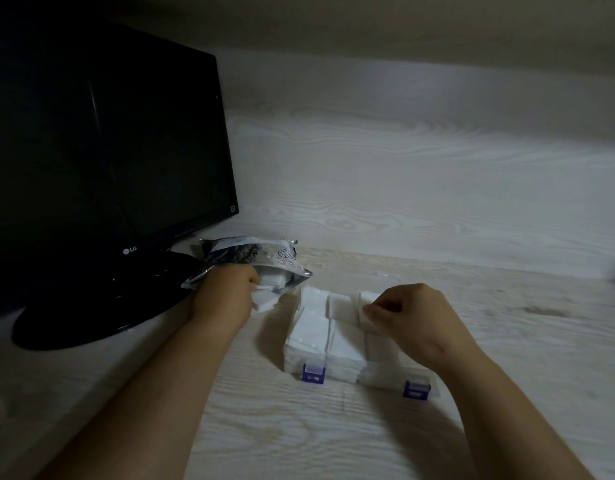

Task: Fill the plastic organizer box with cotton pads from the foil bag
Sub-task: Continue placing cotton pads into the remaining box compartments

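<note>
1. Surface: a pale wood-grain desk [333, 427], dimly lit, with a matching back panel behind it.
2. Plastic organizer box [337, 337]: sits on the desk near centre, lid open, two blue latches [313, 374] on its near edge. The compartments in view are packed with white cotton pads [308, 336], stacked to or above the dividers.
3. Foil bag [264, 261]: lies on the desk just behind and left of the box, mouth facing the person, against the monitor base. White pads show in its opening.
4. Left hand [226, 292]: at the bag's mouth, fingers closed round a wad of pads [264, 301] – the wad sits partly out of the bag, between bag and box.
5. Right hand [403, 315]: over the box's far right compartment, thumb and fingertips pinched together on the edge of a pad [366, 303] standing in that compartment.
6. Other items: a black LG monitor [102, 143], screen dark, stands at left on a round black base [105, 306] – the bag touches or overlaps the base's rim; which one cannot be told.
</note>
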The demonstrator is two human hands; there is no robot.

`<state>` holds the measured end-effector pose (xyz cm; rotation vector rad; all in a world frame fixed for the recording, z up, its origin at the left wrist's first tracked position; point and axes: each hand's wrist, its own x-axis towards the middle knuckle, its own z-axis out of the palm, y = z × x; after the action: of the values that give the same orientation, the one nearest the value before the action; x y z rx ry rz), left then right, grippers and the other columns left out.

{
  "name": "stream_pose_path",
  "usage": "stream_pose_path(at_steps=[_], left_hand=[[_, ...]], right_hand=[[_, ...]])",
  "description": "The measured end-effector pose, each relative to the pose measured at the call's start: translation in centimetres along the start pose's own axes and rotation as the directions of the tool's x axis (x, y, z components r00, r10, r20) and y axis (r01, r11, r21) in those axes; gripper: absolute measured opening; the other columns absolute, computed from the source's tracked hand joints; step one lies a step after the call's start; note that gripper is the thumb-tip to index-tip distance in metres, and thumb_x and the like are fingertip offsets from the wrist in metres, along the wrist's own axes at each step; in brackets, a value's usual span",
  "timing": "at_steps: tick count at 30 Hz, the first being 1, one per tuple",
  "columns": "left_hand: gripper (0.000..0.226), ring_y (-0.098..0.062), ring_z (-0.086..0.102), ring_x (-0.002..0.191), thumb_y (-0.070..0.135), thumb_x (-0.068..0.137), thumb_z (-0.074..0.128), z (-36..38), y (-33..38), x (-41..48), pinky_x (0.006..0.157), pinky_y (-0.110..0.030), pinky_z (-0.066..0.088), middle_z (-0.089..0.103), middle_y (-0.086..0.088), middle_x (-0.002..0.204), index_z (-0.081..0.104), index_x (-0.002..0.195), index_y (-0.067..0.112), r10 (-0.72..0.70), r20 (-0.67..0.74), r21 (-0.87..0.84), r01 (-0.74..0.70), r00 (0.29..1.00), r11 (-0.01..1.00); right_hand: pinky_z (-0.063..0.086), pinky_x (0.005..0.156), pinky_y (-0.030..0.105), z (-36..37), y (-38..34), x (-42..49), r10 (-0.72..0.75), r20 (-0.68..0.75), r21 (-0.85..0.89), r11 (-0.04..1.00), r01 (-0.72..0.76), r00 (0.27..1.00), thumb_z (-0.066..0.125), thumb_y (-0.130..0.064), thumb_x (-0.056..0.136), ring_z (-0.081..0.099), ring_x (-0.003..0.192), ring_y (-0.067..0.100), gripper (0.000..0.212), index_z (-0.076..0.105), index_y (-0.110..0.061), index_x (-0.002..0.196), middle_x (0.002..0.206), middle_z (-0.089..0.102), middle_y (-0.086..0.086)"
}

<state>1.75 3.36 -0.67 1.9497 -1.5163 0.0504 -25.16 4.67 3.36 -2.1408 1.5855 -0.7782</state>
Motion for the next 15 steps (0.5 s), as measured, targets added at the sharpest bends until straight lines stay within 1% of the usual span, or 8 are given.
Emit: stream_pose_path(at_steps=[2, 5, 7, 11, 13, 15], left_hand=[[0.021, -0.025, 0.062, 0.097, 0.007, 0.088, 0.058, -0.1, 0.2, 0.1, 0.080, -0.027, 0.045, 0.070, -0.007, 0.102, 0.072, 0.099, 0.019, 0.010, -0.029, 0.010, -0.010, 1.000, 1.000], [0.022, -0.025, 0.060, 0.098, 0.005, 0.088, 0.056, -0.2, 0.2, 0.0, 0.077, -0.026, 0.042, 0.068, -0.007, 0.106, 0.070, 0.101, 0.017, 0.010, -0.025, 0.028, -0.009, 1.000, 1.000], [0.023, -0.026, 0.059, 0.101, 0.005, 0.089, 0.055, -0.3, 0.4, 0.0, 0.077, -0.027, 0.042, 0.066, -0.007, 0.109, 0.068, 0.103, 0.017, 0.015, -0.027, 0.060, -0.013, 1.000, 0.998], [0.027, -0.029, 0.057, 0.104, 0.002, 0.088, 0.052, -0.7, 0.9, -0.1, 0.079, -0.031, 0.044, 0.063, -0.010, 0.112, 0.068, 0.107, 0.014, 0.043, -0.083, 0.095, -0.035, 0.996, 0.995], [0.027, -0.031, 0.058, 0.102, 0.000, 0.087, 0.052, -0.9, 1.3, -0.5, 0.080, -0.034, 0.046, 0.063, -0.012, 0.109, 0.068, 0.106, 0.012, 0.078, -0.123, 0.112, -0.064, 0.989, 0.992], [0.024, -0.034, 0.060, 0.095, -0.003, 0.083, 0.055, -1.2, 1.7, -0.7, 0.077, -0.035, 0.046, 0.066, -0.014, 0.101, 0.070, 0.098, 0.008, 0.153, -0.207, 0.120, -0.130, 0.966, 0.984]], right_hand=[[0.050, 0.057, 0.032, 0.0, -0.1, -0.1, -0.002, -0.007, -0.002, 1.000, 0.002, 1.000, 0.064, -0.036, 0.087, 0.061, 0.058, 0.013, 0.024, 0.068, -0.026, 0.067, 0.063, 0.065, -0.004], [0.051, 0.057, 0.032, 0.0, -0.1, -0.1, -0.005, -0.005, -0.007, 1.000, 0.005, 1.000, 0.063, -0.037, 0.088, 0.061, 0.059, 0.014, 0.024, 0.068, -0.026, 0.067, 0.064, 0.066, -0.004], [0.050, 0.057, 0.031, -0.1, -0.1, -0.2, -0.004, -0.005, -0.007, 1.000, 0.004, 1.000, 0.063, -0.038, 0.089, 0.061, 0.059, 0.013, 0.025, 0.067, -0.026, 0.067, 0.063, 0.065, -0.004], [0.050, 0.059, 0.031, -0.1, -0.2, -0.2, -0.010, -0.013, -0.007, 1.000, 0.010, 1.000, 0.063, -0.038, 0.089, 0.060, 0.059, 0.011, 0.026, 0.068, -0.026, 0.067, 0.064, 0.065, -0.005], [0.051, 0.061, 0.032, -0.1, -0.2, -0.2, -0.010, -0.019, -0.005, 1.000, 0.010, 1.000, 0.063, -0.038, 0.089, 0.061, 0.060, 0.011, 0.025, 0.068, -0.026, 0.067, 0.064, 0.066, -0.005], [0.052, 0.061, 0.034, 0.0, -0.2, -0.2, -0.009, -0.022, -0.001, 1.000, 0.009, 1.000, 0.063, -0.038, 0.089, 0.061, 0.060, 0.012, 0.025, 0.069, -0.026, 0.068, 0.065, 0.066, -0.005]])
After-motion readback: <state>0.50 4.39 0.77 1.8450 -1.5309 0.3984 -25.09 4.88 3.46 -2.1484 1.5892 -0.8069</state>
